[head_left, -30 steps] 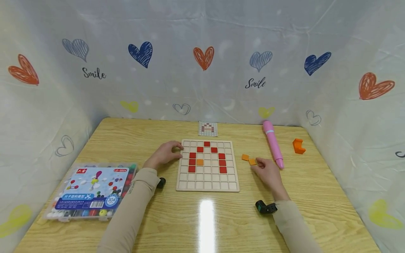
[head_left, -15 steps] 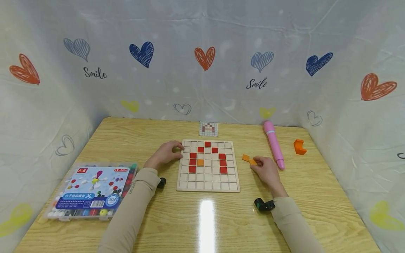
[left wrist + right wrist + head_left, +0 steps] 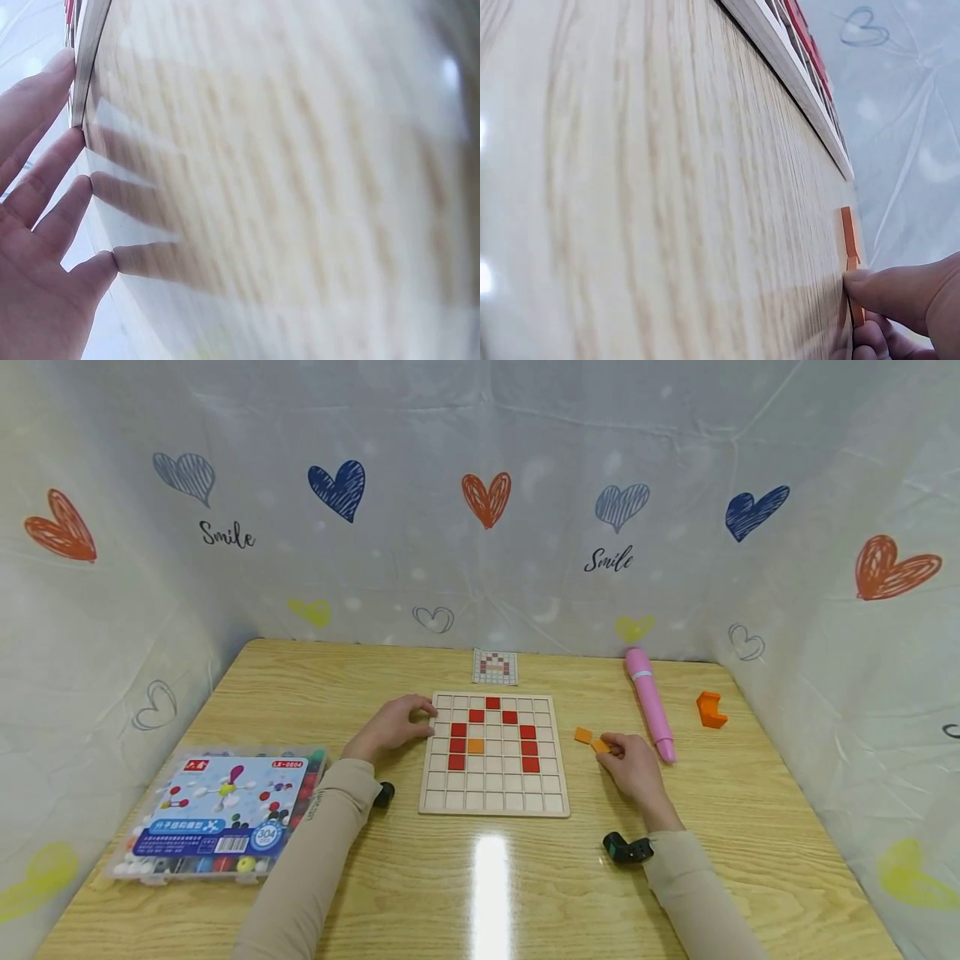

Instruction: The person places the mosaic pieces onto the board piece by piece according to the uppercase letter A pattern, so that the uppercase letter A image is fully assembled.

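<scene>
A wooden grid board [image 3: 493, 793] lies flat on the table, with several red tiles [image 3: 529, 748] and one orange tile [image 3: 476, 747] in its squares. My left hand [image 3: 393, 723] rests at the board's left edge, its fingertips [image 3: 73, 136] against the side and the other fingers spread on the table. To the right of the board, my right hand [image 3: 633, 768] pinches a loose orange square tile [image 3: 600, 747] between thumb and fingers. Another orange tile [image 3: 582, 735] lies just beside it, at its upper left. In the right wrist view the thumb [image 3: 862, 280] overlaps the held tile [image 3: 857, 304].
Behind the board lies a small pattern card [image 3: 495, 667]. A pink pen-shaped stick [image 3: 651, 706] and an orange angular piece [image 3: 710, 709] are on the right. A molecular model kit box [image 3: 217, 814] stands at the left, by the left forearm. A heart-printed curtain [image 3: 420, 435] surrounds the table.
The right fingers have shifted very slightly at the near orange tile. Both hands otherwise stay in place; the whole head view drifts a little.
</scene>
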The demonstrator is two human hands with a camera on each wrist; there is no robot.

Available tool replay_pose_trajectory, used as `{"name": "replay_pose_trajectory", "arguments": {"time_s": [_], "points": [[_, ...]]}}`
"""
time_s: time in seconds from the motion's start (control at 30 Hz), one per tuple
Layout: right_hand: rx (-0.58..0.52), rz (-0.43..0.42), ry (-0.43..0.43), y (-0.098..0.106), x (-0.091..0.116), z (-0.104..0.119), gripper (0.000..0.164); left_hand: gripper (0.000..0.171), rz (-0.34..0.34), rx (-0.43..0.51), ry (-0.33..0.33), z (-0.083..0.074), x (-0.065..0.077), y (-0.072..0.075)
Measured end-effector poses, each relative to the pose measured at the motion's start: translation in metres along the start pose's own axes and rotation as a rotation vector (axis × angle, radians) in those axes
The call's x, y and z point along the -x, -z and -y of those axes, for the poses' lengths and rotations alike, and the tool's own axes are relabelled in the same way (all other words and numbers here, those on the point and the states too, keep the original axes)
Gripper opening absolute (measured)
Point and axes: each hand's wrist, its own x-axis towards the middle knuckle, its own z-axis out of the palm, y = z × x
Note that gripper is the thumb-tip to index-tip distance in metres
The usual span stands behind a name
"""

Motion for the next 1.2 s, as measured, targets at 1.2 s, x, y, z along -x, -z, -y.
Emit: {"name": "replay_pose_trajectory", "arguments": {"time_s": [1.2], "points": [[-0.154, -0.03, -0.037, 0.015, 0.005, 0.027, 0.04, 0.028, 0.002, 0.03, 0.036, -0.001, 0.0, 0.0]]}}
